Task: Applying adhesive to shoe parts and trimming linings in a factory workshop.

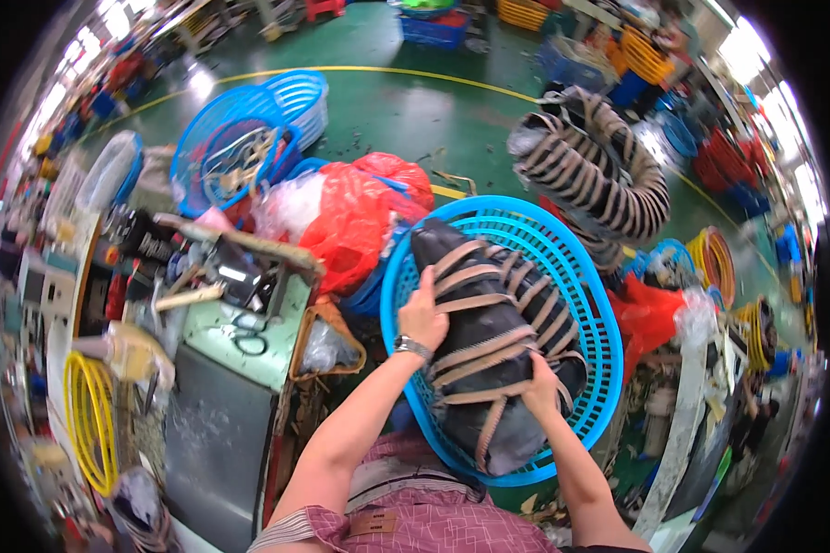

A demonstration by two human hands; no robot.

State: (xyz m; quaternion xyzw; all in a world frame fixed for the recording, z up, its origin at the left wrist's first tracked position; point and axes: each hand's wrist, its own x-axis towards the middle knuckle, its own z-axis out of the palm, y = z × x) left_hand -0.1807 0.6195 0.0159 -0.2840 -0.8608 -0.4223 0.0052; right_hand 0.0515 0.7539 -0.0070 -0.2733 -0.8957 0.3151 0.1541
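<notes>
Black material banded with tan strips makes up the bundle, which is held by both hands within the outline of a blue oval basket — whether it is lifted or resting there cannot be told. Its left edge is gripped by the left hand, with a watch worn at the wrist; its right side is grasped by the right hand, the fingertips partly hidden. Beyond the basket, a coiled striped bundle is seen — and, at left, red plastic bags.
</notes>
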